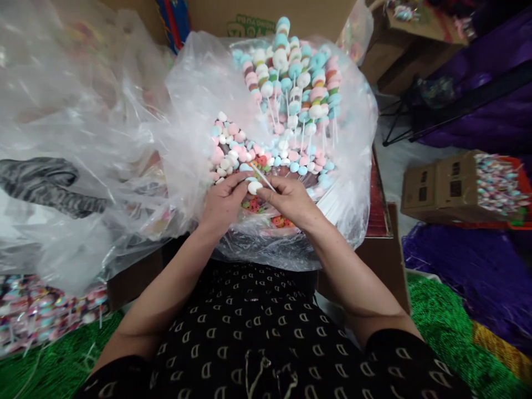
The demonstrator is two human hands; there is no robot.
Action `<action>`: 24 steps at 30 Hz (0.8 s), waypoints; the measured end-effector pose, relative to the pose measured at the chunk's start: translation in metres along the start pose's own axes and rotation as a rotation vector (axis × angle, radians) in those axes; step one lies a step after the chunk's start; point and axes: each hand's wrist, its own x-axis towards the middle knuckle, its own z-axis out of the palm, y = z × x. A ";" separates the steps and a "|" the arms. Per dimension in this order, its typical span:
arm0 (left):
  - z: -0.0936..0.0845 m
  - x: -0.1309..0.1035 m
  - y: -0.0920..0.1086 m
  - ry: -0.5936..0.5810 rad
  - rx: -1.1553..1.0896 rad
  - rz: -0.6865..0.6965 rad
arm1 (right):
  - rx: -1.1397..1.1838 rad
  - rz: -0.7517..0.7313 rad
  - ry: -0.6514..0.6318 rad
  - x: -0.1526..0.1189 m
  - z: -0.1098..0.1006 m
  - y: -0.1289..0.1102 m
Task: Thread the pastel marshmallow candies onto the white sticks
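Note:
My right hand (293, 200) pinches a thin white stick (263, 176), which slants up to the left. A white marshmallow (254, 188) sits between my two hands, by the fingertips. My left hand (224, 200) has its thumb and fingers closed at that marshmallow, with a pale blue marshmallow (250, 179) right behind it. Whether the stick passes through either piece is hard to make out. Just beyond lie loose pink, white and blue marshmallows (233, 149) and red and green gummies (279, 221). Finished-looking marshmallow skewers (295, 72) are heaped behind them.
A clear plastic bag (187, 83) lines the work area, with more bags (62, 100) at left. White sticks (338, 202) lie at right. Cardboard boxes (440, 188) stand on the right, one full of wrapped pieces. Wrapped skewers (45, 310) lie at lower left.

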 end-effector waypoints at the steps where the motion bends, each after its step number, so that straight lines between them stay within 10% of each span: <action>1: 0.002 -0.003 0.001 0.000 -0.024 -0.020 | 0.002 0.015 0.011 0.000 0.001 0.003; 15: 0.009 -0.006 0.001 0.050 -0.064 -0.072 | -0.042 -0.035 0.175 -0.034 -0.005 -0.007; 24: 0.010 -0.011 0.007 0.057 -0.146 -0.063 | 0.025 0.084 -0.108 -0.062 0.012 -0.009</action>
